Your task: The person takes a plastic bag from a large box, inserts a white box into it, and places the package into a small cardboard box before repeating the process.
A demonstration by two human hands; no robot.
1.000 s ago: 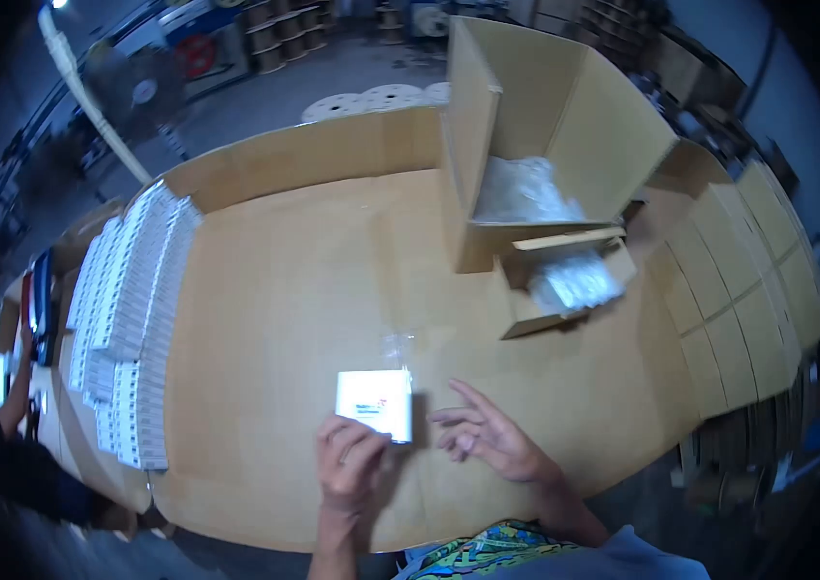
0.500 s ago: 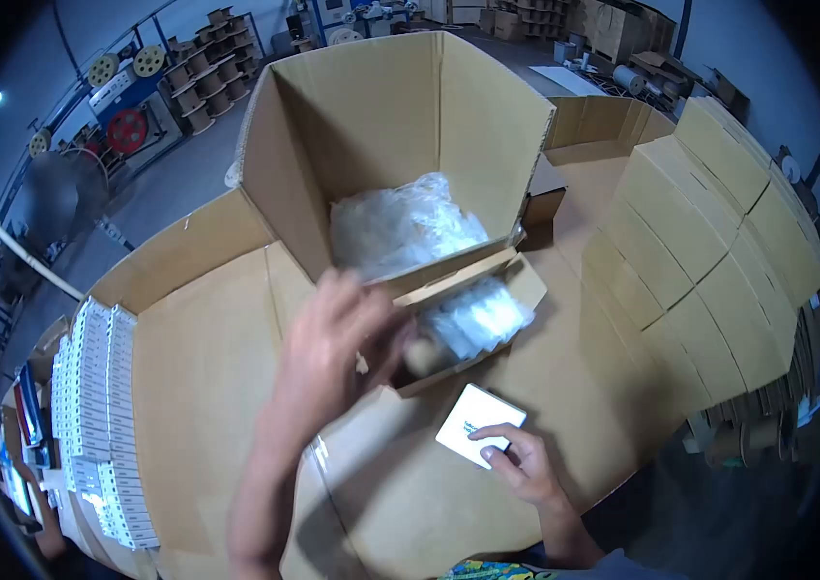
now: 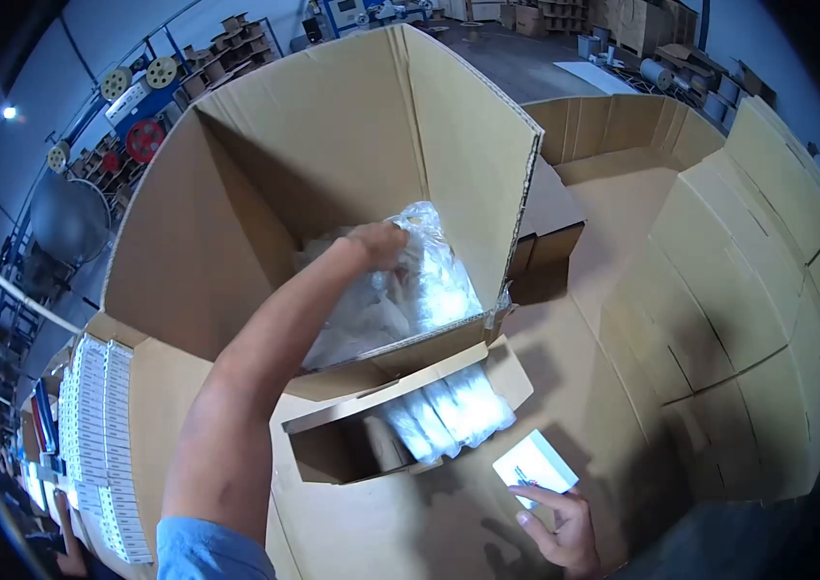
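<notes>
My left hand reaches deep into the large cardboard box, its fingers curled on clear plastic bags in there. The fingertips are partly hidden. My right hand holds a small white box by its near edge, above the cardboard surface. A finger lies across the small box's printed face, with the thumb just below. Between the hands, against the large box, stands a narrow open carton. Plastic-wrapped packets fill its right part; a brown divider or flap shows at their left.
Small white boxes are stacked along the left edge. Flat-sided cardboard cartons stand in a block at the right. A cardboard piece sits behind the narrow carton. A machine with reels is in the left background.
My left hand has moved from over the narrow carton up into the large box. My right hand stays with the small white box, which has turned. The view has shifted.
</notes>
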